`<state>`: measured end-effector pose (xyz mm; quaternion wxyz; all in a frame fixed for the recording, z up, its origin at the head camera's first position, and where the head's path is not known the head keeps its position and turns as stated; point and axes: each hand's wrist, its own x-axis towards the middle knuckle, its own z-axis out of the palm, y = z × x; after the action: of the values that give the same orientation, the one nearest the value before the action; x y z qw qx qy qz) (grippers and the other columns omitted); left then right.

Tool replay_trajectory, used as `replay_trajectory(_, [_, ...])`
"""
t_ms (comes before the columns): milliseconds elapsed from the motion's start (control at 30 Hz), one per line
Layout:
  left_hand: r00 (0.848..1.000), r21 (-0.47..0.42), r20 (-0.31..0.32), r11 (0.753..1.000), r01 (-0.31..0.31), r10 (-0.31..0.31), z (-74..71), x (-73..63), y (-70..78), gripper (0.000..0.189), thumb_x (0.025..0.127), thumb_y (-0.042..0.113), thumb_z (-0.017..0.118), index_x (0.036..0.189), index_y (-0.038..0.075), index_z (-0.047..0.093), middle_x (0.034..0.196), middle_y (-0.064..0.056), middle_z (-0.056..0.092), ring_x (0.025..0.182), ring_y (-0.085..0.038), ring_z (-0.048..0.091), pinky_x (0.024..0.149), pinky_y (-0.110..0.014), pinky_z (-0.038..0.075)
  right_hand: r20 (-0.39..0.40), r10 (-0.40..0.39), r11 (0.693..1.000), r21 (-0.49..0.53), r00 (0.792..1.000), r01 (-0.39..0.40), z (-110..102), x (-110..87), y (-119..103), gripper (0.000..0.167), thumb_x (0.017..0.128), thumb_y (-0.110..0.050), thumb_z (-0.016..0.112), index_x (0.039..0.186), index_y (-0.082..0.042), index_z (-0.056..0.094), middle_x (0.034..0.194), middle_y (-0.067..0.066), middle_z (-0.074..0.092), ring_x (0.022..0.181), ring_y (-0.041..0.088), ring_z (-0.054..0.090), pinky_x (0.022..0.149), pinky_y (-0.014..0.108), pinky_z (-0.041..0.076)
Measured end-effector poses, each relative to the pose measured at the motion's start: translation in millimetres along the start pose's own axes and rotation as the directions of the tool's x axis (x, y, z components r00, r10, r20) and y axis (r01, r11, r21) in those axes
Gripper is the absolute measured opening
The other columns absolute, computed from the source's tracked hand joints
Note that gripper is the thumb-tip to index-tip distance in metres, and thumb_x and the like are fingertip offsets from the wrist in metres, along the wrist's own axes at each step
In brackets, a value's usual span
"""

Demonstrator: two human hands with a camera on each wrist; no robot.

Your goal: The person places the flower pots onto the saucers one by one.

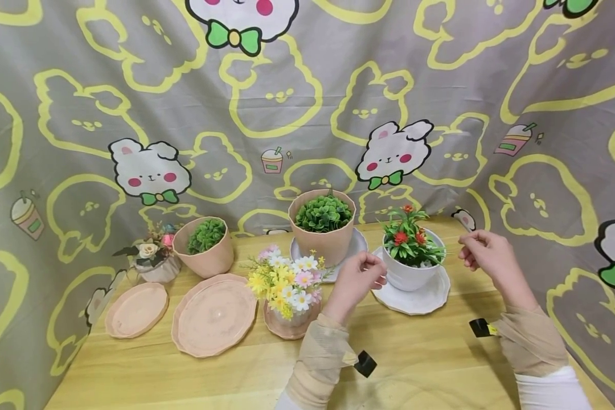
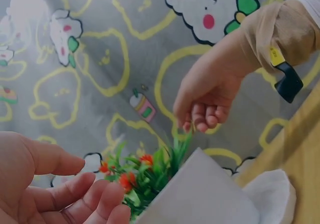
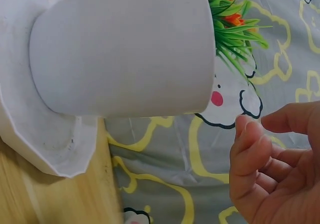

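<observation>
A white flowerpot [image 1: 413, 272] with red flowers and green leaves [image 1: 406, 236] stands on a white saucer [image 1: 430, 300] at the right of the table. My left hand [image 1: 357, 283] hovers at the pot's left side, fingers loosely bent with nothing between them, as the left wrist view also shows for this hand [image 2: 60, 184]. On the pot's other side my right hand [image 1: 487, 256] is raised, apart from it. In the right wrist view that hand [image 3: 275, 169] has its thumb close to the index fingertip, and I see nothing pinched there.
Left of my hands, daisies [image 1: 287, 282] stand on a small pink saucer. Behind are a large pink pot [image 1: 322, 245], a second pink pot [image 1: 212, 259] and a small flower arrangement [image 1: 156, 262]. Two pink saucers, one large [image 1: 215, 313] and one smaller [image 1: 136, 309], lie at left. A patterned curtain [image 1: 307, 114] borders the table.
</observation>
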<state>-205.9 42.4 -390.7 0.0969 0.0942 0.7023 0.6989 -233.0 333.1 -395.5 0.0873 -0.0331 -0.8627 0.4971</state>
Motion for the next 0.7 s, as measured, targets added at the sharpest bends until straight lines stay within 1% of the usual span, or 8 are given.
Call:
replay_trajectory(67, [1.000, 0.014, 0.004, 1.000, -0.017, 0.017, -2.0, -2.5, 5.6, 0.013, 0.092, 0.013, 0.062, 0.097, 0.001, 0.064, 0.081, -0.006, 0.065, 0.069, -0.009, 0.065, 0.070, -0.028, 0.060, -0.001, -0.015, 1.000, -0.011, 1.000, 0.015, -0.3, 0.4, -2.7, 0.029, 0.100, -0.020, 0.044, 0.106, 0.005, 0.057, 0.061, -0.011, 0.061, 0.050, 0.006, 0.057, 0.047, 0.024, 0.052])
replay_trajectory(233, [0.999, 0.053, 0.011, 0.997, -0.053, 0.052, -8.7, -8.9, 16.8, 0.018, 0.094, 0.018, 0.062, 0.102, 0.002, 0.064, 0.087, -0.010, 0.067, 0.073, -0.010, 0.067, 0.071, -0.026, 0.059, 0.000, -0.032, 0.999, -0.034, 1.000, 0.032, -1.2, -0.8, -11.7, 0.030, 0.101, -0.022, 0.046, 0.106, 0.005, 0.056, 0.061, -0.010, 0.061, 0.050, 0.007, 0.058, 0.047, 0.025, 0.053])
replay_trajectory(467, [0.995, 0.068, 0.018, 0.992, -0.102, 0.101, -16.6, -21.3, 33.5, 0.020, 0.095, 0.018, 0.062, 0.103, 0.000, 0.064, 0.092, -0.014, 0.067, 0.080, -0.019, 0.069, 0.074, -0.027, 0.059, -0.008, -0.056, 0.997, -0.051, 0.998, 0.055, -0.6, -3.0, -22.4, 0.034, 0.101, -0.030, 0.048, 0.103, 0.003, 0.055, 0.061, -0.011, 0.061, 0.050, 0.008, 0.058, 0.047, 0.026, 0.052])
replay_trajectory(633, [0.989, 0.086, 0.025, 0.986, -0.146, 0.145, -26.8, -29.9, 44.3, 0.020, 0.096, 0.019, 0.061, 0.104, 0.001, 0.064, 0.095, -0.017, 0.067, 0.081, -0.021, 0.070, 0.076, -0.029, 0.059, -0.009, -0.073, 0.995, -0.065, 0.997, 0.072, 3.5, -4.3, -31.1, 0.035, 0.101, -0.031, 0.049, 0.105, 0.003, 0.056, 0.062, -0.011, 0.061, 0.051, 0.008, 0.058, 0.047, 0.026, 0.052])
replay_trajectory(700, [0.988, 0.079, 0.019, 0.985, -0.153, 0.152, -31.8, -32.9, 47.9, 0.020, 0.096, 0.019, 0.061, 0.104, 0.000, 0.064, 0.095, -0.017, 0.067, 0.082, -0.022, 0.069, 0.078, -0.031, 0.059, -0.011, -0.084, 0.994, -0.078, 0.996, 0.083, 6.0, -3.9, -34.6, 0.035, 0.101, -0.031, 0.049, 0.105, 0.003, 0.057, 0.062, -0.010, 0.061, 0.051, 0.008, 0.058, 0.047, 0.026, 0.052])
